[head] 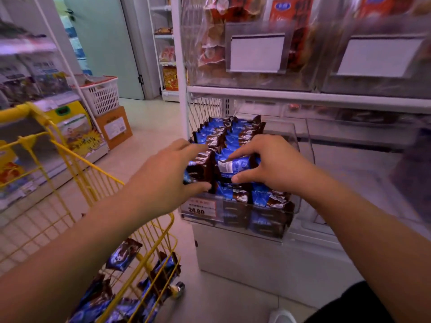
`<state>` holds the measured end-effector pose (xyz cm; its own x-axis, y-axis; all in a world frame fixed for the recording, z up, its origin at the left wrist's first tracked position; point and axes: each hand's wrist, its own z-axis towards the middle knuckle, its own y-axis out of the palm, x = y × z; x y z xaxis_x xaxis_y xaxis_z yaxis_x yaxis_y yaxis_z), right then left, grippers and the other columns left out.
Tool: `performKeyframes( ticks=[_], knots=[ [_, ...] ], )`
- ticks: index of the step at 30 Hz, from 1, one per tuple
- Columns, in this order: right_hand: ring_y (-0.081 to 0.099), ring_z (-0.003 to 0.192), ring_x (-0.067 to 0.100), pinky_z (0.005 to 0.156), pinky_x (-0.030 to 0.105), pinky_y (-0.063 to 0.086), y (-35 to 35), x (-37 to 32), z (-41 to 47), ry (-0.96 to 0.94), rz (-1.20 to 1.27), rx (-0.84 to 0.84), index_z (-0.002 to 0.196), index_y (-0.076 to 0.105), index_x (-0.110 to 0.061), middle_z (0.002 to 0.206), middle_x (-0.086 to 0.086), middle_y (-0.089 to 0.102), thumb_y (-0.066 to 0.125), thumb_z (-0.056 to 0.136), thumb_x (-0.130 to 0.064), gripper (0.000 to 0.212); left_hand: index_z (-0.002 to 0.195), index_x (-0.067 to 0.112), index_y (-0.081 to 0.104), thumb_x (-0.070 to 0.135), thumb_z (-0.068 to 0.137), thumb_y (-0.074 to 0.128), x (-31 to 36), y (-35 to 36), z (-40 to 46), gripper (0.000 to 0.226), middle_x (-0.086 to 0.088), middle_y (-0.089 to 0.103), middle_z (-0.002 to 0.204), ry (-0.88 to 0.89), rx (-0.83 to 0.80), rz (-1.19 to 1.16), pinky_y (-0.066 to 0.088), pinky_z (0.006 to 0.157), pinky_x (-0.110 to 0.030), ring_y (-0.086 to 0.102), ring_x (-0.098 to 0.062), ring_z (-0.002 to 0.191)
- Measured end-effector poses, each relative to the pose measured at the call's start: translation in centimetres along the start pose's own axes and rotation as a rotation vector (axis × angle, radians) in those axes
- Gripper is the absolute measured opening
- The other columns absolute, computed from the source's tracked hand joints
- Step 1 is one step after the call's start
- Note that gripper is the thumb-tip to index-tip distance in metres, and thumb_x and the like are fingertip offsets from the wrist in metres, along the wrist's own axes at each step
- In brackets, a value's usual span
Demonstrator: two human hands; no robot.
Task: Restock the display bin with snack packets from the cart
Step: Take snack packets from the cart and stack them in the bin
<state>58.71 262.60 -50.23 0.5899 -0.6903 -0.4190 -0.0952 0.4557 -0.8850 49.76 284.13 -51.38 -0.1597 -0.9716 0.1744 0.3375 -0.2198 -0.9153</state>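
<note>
Beside the yellow cart point(149, 243) holding several blue snack packets point(123, 254), clear bin point(291, 213) packed with more, left hand point(163, 180) gripping a bundle point(200, 169), right hand point(275, 164) pinching one packet point(233, 166).

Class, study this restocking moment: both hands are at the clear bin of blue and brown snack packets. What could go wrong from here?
1. The clear display bin already looks full, so packets gripped by the left hand and right hand might slide over its low front edge.
2. Squeezing the stacks may crush the snack packets.
3. The yellow cart stands close by the left forearm and could get bumped.
</note>
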Motion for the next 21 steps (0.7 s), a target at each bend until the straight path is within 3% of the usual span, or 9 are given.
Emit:
performKeyframes(
  ticks=[2,4,7,10,13,18,21],
  knots=[
    [0.052,0.098,0.011,0.078,0.030,0.038,0.4,-0.4,0.0,0.006,-0.138,0.009,0.125,0.067,-0.042,0.105,-0.011,0.051,0.083,0.070,-0.056,0.059,0.152,0.032,0.032,0.057,0.081,0.069,1.1,0.9,1.1,0.084,0.008,0.039,0.148,0.035,-0.003,0.038,0.048,0.098,-0.035,0.050,-0.017,0.124],
    [0.057,0.106,0.019,0.077,0.033,0.040,0.2,-0.6,-0.1,0.027,-0.243,-0.004,0.130,0.064,-0.043,0.099,-0.012,0.045,0.083,0.070,-0.057,0.064,0.152,0.032,0.031,0.057,0.084,0.068,1.9,1.8,2.3,0.082,0.009,0.037,0.153,0.068,-0.016,0.087,0.049,0.100,-0.039,0.049,-0.019,0.129],
    [0.057,0.115,0.021,0.083,0.034,0.043,-0.6,-0.1,-0.7,0.033,-0.257,-0.054,0.136,0.059,-0.040,0.121,-0.005,0.059,0.080,0.074,-0.057,0.068,0.141,0.035,0.047,0.055,0.088,0.064,2.5,2.2,3.7,0.059,0.010,0.053,0.138,0.101,-0.038,0.139,0.052,0.089,-0.038,0.057,-0.018,0.117],
    [0.060,0.108,0.013,0.087,0.031,0.047,-1.6,0.5,-1.3,0.010,-0.094,-0.038,0.125,0.068,-0.037,0.118,-0.009,0.066,0.079,0.079,-0.050,0.049,0.134,0.037,0.053,0.050,0.089,0.064,2.3,2.3,4.2,0.048,0.009,0.056,0.131,0.106,-0.066,0.154,0.053,0.087,-0.039,0.058,-0.018,0.112],
    [0.058,0.099,0.007,0.081,0.026,0.043,-1.9,0.7,-1.2,0.037,-0.049,0.022,0.111,0.075,-0.033,0.104,-0.015,0.064,0.084,0.079,-0.036,0.034,0.138,0.037,0.050,0.049,0.086,0.069,1.7,1.9,4.1,0.057,0.006,0.051,0.138,0.061,-0.113,0.080,0.050,0.094,-0.039,0.054,-0.020,0.119],
    [0.063,0.079,0.001,0.063,0.016,0.043,-1.4,-0.2,-1.0,0.046,0.155,0.001,0.090,0.077,-0.029,0.088,-0.014,0.069,0.086,0.077,-0.030,0.015,0.137,0.036,0.052,0.049,0.080,0.076,0.6,1.1,3.9,0.063,0.007,0.048,0.137,0.078,-0.148,-0.020,0.046,0.095,-0.034,0.050,-0.016,0.120],
    [0.069,0.072,0.015,0.059,0.029,0.056,-2.5,-0.4,-1.1,0.239,0.637,0.011,0.090,0.078,-0.021,0.091,0.005,0.076,0.077,0.086,-0.016,0.006,0.143,0.034,0.045,0.049,0.071,0.083,0.6,0.8,3.8,0.082,0.007,0.043,0.141,0.063,-0.172,-0.085,0.044,0.098,-0.033,0.047,-0.017,0.124]
  ],
)
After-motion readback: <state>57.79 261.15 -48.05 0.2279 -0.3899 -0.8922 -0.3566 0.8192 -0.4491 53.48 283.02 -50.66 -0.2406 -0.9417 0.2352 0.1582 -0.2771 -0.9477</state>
